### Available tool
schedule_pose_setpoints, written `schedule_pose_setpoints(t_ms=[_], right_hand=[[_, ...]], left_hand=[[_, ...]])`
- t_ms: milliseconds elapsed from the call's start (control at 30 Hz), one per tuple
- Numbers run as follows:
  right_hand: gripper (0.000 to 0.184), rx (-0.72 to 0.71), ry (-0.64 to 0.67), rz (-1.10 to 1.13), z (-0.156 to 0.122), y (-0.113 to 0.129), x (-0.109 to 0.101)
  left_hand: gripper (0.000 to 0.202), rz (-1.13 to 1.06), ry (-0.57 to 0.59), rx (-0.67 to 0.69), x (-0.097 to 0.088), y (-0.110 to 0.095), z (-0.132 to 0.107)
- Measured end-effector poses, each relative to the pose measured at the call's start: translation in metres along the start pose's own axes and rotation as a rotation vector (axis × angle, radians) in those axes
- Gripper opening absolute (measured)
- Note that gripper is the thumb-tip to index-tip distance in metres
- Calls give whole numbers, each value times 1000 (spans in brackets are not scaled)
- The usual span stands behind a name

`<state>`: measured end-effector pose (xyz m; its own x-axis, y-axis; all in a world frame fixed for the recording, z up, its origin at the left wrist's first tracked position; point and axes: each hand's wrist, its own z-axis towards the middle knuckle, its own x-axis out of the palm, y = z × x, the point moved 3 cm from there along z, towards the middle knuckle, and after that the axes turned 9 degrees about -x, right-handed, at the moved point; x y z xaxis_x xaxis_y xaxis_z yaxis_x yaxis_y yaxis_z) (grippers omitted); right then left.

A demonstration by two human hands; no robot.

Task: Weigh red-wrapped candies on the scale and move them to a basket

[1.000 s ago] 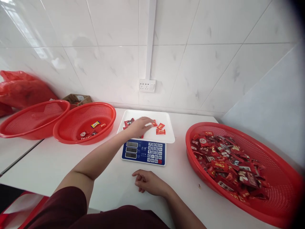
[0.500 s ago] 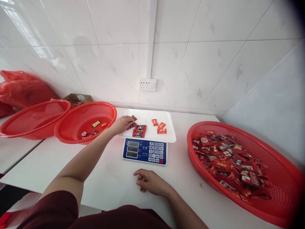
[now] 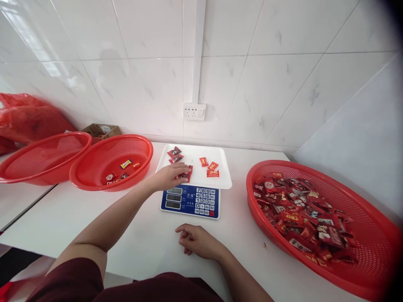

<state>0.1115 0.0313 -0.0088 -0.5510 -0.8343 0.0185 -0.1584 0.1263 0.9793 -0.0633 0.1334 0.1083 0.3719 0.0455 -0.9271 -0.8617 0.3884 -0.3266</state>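
My left hand [image 3: 171, 175] reaches over the front left of a white weighing tray [image 3: 198, 152], fingers stretched over dark red wrapped candies [image 3: 188, 175] that they partly cover. Behind these fingers lie two more dark wrapped candies [image 3: 175, 154], one behind the other. Three bright red candies [image 3: 213, 173] with yellow print rest on the tray's right half. Below the tray is the blue keypad panel [image 3: 190, 202] of the digital scale. My right hand [image 3: 200, 242] rests in front of the scale, loosely curled with the index finger held apart, and nothing in it.
A large red basket [image 3: 252, 197] heaped with candies stands at the right. At the left are a red basket [image 3: 80, 184] with a few candies and another red basket [image 3: 28, 179]. Behind them sit a cardboard box [image 3: 110, 131] and red plastic bags [image 3: 31, 115].
My left hand has moved from the tray's back left candies toward me and right, onto the front candies. The two back candies now lie uncovered. My right hand stays put.
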Motion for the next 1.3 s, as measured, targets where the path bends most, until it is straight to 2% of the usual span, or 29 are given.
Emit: schedule_pose_setpoints(t_ms=[67, 167, 433, 767, 867, 1067, 1167, 1300], right_hand=[[30, -5, -1, -4, 0, 1, 1], [30, -10, -1, -8, -1, 2, 1], [30, -7, -5, 8, 1, -1, 0], [29, 3, -10, 24, 1, 1, -1], [28, 5, -16, 37, 1, 1, -1], [28, -3, -43, 57, 3, 2, -3], [28, -6, -49, 61, 3, 3, -3], [29, -10, -43, 65, 3, 2, -3]], left_hand=[[36, 20, 46, 1, 4, -5, -10], [33, 49, 38, -45, 4, -3, -15], [31, 125, -63, -148, -7, 16, -10], [40, -4, -224, -350, -7, 30, -33], [51, -11, -185, -364, -6, 37, -21], [63, 44, -66, -450, 0, 51, 25], [65, 75, -4, -465, 6, 48, 42], [68, 58, 50, -433, 14, 35, 54]])
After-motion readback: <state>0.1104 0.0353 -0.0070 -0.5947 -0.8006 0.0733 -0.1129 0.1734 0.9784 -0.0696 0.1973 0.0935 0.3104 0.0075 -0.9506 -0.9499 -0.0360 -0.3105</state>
